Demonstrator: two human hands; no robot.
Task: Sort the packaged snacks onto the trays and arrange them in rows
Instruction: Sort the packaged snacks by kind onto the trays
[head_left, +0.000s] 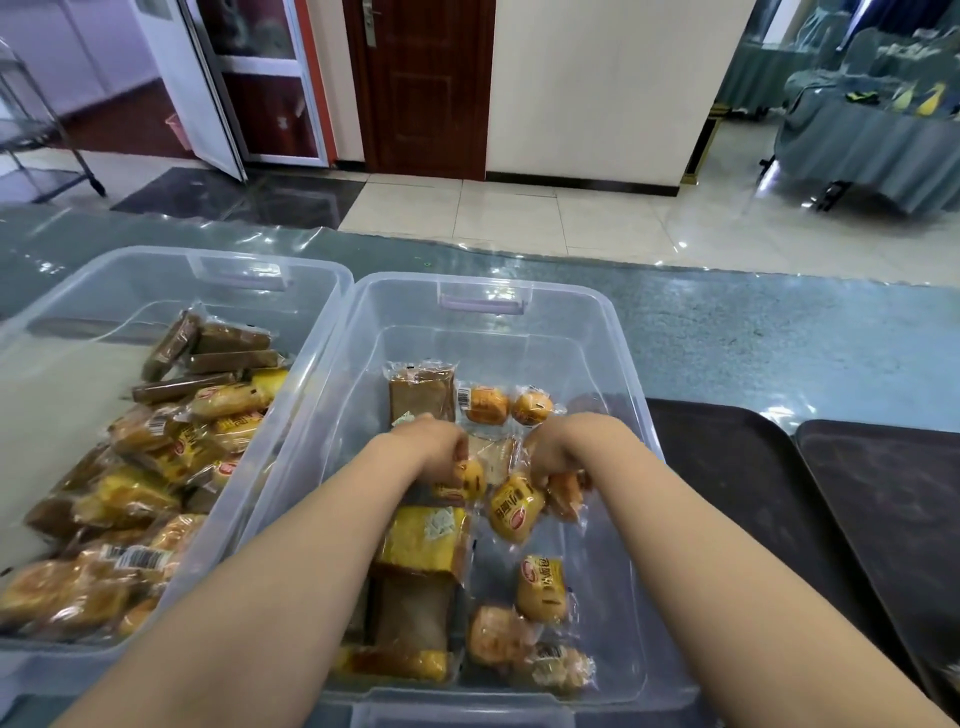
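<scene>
Both my hands reach into the clear plastic bin (613, 332) in front of me. My left hand (439, 449) curls its fingers round a small round bun packet (470, 478). Close beside it, my right hand (553, 454) grips an orange-brown snack packet (566, 496). Between and below them lie a yellow bun packet (514, 506), a yellow cake slice packet (423, 540), a brown cake packet (422, 395) and several more wrapped buns. Two dark brown trays (737, 499) (883, 499) lie bare on the table at the right.
A second clear bin (78, 291) at the left holds a heap of wrapped buns and brown cake bars. The table has a teal cloth under clear plastic sheeting (753, 338). Beyond the table are tiled floor, a brown door and covered furniture.
</scene>
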